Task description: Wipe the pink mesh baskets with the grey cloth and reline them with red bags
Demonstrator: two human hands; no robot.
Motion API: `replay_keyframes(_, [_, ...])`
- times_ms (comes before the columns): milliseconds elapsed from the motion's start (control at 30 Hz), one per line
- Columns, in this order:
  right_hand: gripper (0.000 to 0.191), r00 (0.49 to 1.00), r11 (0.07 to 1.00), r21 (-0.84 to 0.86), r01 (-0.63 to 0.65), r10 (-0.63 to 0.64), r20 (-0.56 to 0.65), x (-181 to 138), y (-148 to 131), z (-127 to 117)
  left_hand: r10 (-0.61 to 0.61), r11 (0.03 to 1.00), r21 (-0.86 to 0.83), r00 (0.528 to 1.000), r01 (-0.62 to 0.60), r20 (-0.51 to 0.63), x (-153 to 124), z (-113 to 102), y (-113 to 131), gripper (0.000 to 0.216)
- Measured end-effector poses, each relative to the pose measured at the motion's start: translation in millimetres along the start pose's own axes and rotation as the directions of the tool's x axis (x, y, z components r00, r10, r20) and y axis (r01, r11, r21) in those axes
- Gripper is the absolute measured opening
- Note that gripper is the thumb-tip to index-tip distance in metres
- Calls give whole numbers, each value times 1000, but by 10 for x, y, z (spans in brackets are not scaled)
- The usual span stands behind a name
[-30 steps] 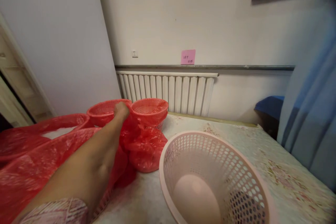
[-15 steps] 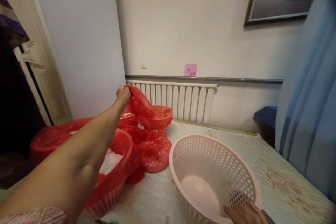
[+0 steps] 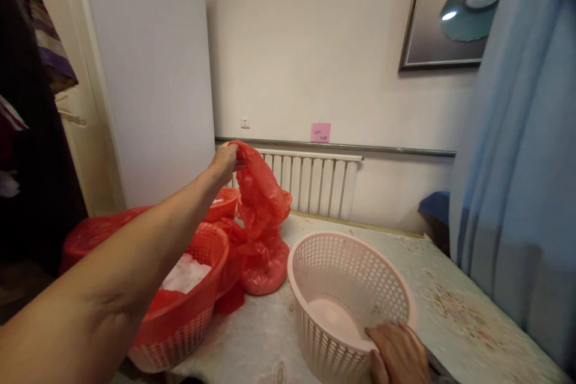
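Observation:
My left hand [image 3: 224, 162] reaches far forward and is closed on a red plastic bag [image 3: 258, 192], lifting its top above the table while the rest hangs down to a crumpled heap [image 3: 261, 264]. My right hand [image 3: 398, 354] rests on the near rim of an empty pale pink perforated basket [image 3: 346, 279], fingers laid over the edge. A basket lined with a red bag [image 3: 189, 306] stands at the left, white stuff [image 3: 184, 273] inside it. Behind the lifted bag stand two more red-lined baskets [image 3: 222, 204].
The table [image 3: 450, 312] carries a pale flowered cloth. A white radiator [image 3: 315, 183] runs along the back wall under a pink note [image 3: 320, 132]. A blue curtain [image 3: 522, 192] hangs at the right, a framed picture [image 3: 450, 12] above, a doorway at the left.
My left hand has raised the red bag from basket level up to about radiator height. My right hand has come into view and settled on the pink basket's near rim.

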State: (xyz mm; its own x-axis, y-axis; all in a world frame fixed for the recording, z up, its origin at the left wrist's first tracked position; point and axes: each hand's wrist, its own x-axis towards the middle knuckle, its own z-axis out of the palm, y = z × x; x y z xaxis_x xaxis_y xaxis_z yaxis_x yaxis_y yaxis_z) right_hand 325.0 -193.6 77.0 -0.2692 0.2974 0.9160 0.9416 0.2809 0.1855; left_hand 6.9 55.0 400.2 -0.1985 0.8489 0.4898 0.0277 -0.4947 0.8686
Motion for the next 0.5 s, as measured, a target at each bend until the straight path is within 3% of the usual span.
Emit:
replay_keyframes(133, [15, 992, 984, 131, -119, 112, 62, 156, -77, 5, 7, 997, -81, 992, 3, 122, -239, 131, 225, 19])
replay_keyframes(200, [21, 965, 948, 189, -256, 240, 103, 249, -84, -2, 8, 995, -103, 984, 11, 180, -387, 199, 366, 19])
replay_keyframes(300, [50, 862, 814, 282, -507, 474, 180, 492, -90, -54, 12, 992, -125, 962, 23, 273, -657, 316, 605, 17])
replay_keyframes(367, [71, 796, 704, 375, -603, 561, 228, 739, -112, -113, 25, 989, -144, 946, 23, 324, -876, 411, 763, 16])
replay_keyframes(500, [98, 785, 605, 547, -578, 595, 172, 1295, -196, -209, 75, 981, -195, 878, 21, 472, -1400, 630, 1027, 17])
